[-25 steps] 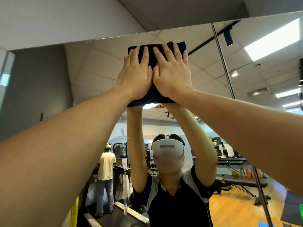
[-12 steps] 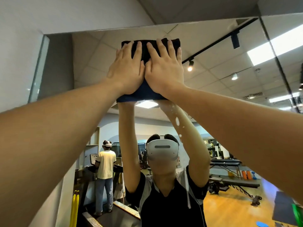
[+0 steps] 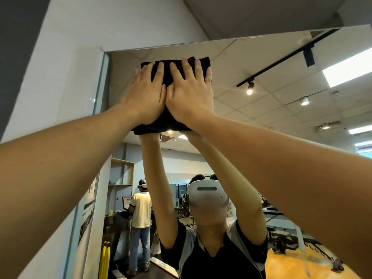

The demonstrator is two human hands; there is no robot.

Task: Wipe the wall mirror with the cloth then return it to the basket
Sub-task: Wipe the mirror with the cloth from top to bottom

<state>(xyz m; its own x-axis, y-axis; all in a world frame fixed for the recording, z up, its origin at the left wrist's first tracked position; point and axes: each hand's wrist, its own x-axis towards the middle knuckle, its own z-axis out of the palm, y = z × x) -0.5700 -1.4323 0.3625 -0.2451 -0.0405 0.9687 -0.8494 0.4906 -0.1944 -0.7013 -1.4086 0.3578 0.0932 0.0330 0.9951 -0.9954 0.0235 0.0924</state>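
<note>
A pale wall point(image 3: 66, 63) fills ten o'clock, meeting a grey ceiling point(image 3: 251, 13) at twelve. Reflected at three o'clock, a black track light point(image 3: 250, 85) glows beneath ceiling tiles. At five o'clock lies orange flooring point(image 3: 298, 266); at seven, an open shelf point(image 3: 121, 174).

The wall mirror point(image 3: 261, 109) fills the view from the centre out to 3 o'clock, and its top-left corner lies at about 11 o'clock. The cloth point(image 3: 175, 71) lies flat on the mirror near this corner, at 12 o'clock from the centre. The left hand point(image 3: 145, 95) and the right hand point(image 3: 189, 93) lie side by side on the cloth, touching each other, the left one nearer to the mirror's left edge. The wall point(image 3: 60, 77) lies beside the mirror from 9 to 11 o'clock.
</note>
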